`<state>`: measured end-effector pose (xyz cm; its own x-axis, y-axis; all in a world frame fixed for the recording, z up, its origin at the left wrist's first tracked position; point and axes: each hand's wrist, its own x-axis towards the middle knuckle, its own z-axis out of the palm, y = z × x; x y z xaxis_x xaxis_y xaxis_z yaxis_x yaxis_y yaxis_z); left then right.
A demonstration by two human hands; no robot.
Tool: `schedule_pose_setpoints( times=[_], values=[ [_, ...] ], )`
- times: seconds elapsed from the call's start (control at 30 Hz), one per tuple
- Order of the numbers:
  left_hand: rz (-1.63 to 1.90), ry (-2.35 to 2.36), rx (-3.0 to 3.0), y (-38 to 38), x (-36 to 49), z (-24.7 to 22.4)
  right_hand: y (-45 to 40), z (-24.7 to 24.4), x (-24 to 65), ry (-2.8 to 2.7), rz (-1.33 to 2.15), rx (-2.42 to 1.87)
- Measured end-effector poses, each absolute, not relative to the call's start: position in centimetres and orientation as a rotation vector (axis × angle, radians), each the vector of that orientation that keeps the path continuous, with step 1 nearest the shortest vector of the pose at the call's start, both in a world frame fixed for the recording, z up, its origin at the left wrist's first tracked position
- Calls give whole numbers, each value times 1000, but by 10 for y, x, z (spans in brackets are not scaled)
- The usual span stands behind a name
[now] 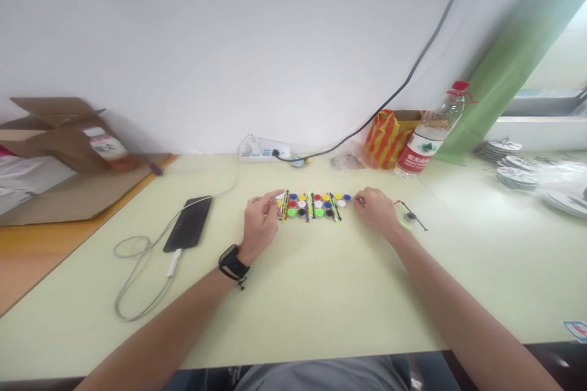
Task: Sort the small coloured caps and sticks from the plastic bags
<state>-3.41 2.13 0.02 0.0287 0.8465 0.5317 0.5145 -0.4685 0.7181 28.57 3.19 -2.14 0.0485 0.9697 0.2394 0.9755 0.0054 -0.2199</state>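
Several small coloured round discs lie in a tight block on the table, in red, blue, yellow, white, green and black. Thin coloured sticks lie between groups of them. At the block's left end is my left hand, its index finger stretched over the outermost pieces and the other fingers loosely bent. My right hand rests at the right end, thumb and fingers closed together beside a blue disc. Whatever those fingertips hold is hidden. To the right of this hand lie a dark disc and a thin black stick.
A black phone on a white charging cable lies at left. Behind are a power strip, a striped bag and a water bottle. A cardboard box stands far left, stacked white discs far right.
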Motion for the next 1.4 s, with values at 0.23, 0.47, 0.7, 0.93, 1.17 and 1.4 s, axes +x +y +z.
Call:
schedule_pose_setpoints(
  times=[0.23,0.47,0.7,0.93,1.17,1.4],
  values=[
    [1389,1375,1944,23,-37,-2,31,-24,281,-1935,-16,-2024],
    [1432,1296,1985,16,-35,3,32,-22,281,-1915,-25,-1993],
    [1442,1232,2176,14,-29,7,27,-13,294,-1732,146,-1825],
    [1372,1165,2113,15,-31,0,20,-3,294,-1868,375,-1621],
    [1398,1173,2104,15,-31,3,18,-3,291,-1975,295,-1716],
    [1390,1179,2135,15,-27,2,16,-3,291,-2010,278,-1743]
  ],
)
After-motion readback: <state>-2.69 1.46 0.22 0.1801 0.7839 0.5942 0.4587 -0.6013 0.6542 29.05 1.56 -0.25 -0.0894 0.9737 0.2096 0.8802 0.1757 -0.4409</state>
